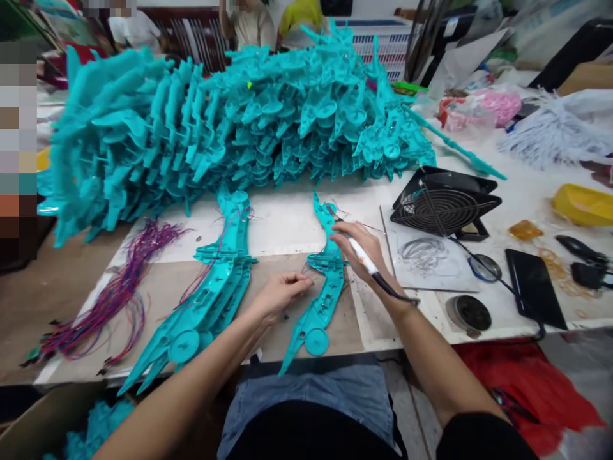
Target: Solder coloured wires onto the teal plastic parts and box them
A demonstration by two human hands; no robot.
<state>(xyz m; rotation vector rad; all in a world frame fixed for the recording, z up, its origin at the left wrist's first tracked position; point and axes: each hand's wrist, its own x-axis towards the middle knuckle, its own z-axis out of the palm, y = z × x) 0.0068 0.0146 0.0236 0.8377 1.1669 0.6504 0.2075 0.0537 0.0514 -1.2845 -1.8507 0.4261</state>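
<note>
1. Nearest the camera, the teal plastic part (320, 291) lies on the table (287, 223), its round end overhanging the near edge; a nudge could tip it off into the lap.
2. Left hand (275, 297) pinches thin wires (306, 268) beside the part's middle, fingers closed on them; they look fine enough to slip or pull loose.
3. Right hand (359, 249) grips a white soldering iron (366, 259) like a pen, tip at the part's far half. Judging by the closeness, a hot tip could mar the plastic or touch the left fingers.
4. Its cord (402, 295) trails right and could snag.
5. Stacked parts (211, 300) lie just left.
</note>
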